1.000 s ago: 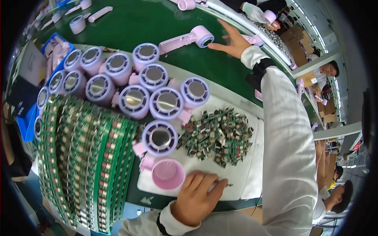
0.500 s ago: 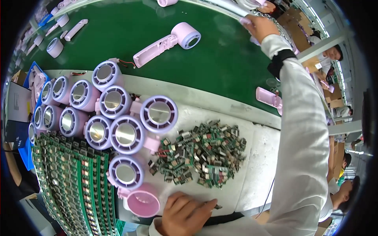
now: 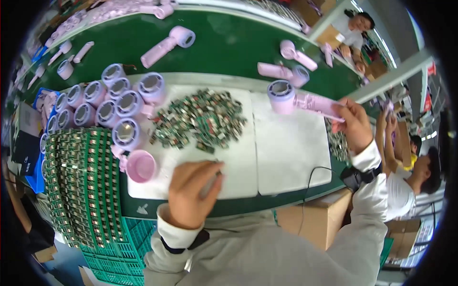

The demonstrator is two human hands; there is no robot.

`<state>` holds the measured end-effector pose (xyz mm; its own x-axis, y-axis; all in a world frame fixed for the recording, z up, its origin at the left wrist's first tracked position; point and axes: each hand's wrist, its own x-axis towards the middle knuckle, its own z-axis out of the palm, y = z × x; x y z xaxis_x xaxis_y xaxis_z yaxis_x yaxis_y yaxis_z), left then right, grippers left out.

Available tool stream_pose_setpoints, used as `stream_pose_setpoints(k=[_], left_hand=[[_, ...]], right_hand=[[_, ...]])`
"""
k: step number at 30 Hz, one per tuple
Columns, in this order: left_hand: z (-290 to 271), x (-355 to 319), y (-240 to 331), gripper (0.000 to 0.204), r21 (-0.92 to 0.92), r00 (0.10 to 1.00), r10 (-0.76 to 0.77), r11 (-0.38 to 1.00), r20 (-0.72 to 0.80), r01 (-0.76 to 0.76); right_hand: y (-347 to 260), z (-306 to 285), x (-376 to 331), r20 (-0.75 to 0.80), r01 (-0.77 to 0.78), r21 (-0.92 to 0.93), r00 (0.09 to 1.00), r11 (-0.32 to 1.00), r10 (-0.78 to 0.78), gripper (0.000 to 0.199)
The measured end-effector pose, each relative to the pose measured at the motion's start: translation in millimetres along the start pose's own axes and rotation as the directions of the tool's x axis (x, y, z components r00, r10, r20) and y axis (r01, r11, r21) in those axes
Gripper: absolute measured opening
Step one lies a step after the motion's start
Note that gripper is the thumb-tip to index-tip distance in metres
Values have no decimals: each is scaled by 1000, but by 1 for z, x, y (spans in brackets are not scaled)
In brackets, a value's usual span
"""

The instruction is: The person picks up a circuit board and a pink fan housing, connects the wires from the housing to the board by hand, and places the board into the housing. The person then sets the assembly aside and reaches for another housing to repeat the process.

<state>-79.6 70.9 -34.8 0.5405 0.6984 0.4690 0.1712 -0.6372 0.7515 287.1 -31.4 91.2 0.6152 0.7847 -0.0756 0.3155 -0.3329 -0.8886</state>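
Green circuit boards lie stacked in tight rows at the far left of the worktop, with a cluster of lilac fan heads standing just above them and one pink shell lying open-side up at the corner of a white mat. On that mat sits a loose heap of small green parts. The left hand rests on the mat just below the heap, fingers curled down and nearly closed; whether they pinch something small I cannot tell. Further right, on a second white mat, the right hand grips the handle of a lilac handheld fan, fingers wrapped shut around it, its round head near the mat's far edge. The fan is held only by the handle's end, so I think a loose grip could let the head tip onto the mat. A sweep of the left sleeve could scatter the heap. More fans lie on the green belt behind.
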Motion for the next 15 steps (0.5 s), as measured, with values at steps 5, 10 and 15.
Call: stream_pose_setpoints(k=[5, 10, 15], left_hand=[[8, -10, 5, 34, -196, 966, -255, 950, -43, 242], [40, -22, 56, 31, -437, 961, -270, 859, 59, 268], [55, -31, 55, 29, -542, 954, -187, 790, 233, 287]], right_hand=[[70, 23, -122, -1, -203, 230, 978, 952, 208, 15], [65, 65, -167, 356, 289, -514, 928, 807, -106, 17], [49, 89, -132, 273, 513, -571, 855, 641, -441, 14]])
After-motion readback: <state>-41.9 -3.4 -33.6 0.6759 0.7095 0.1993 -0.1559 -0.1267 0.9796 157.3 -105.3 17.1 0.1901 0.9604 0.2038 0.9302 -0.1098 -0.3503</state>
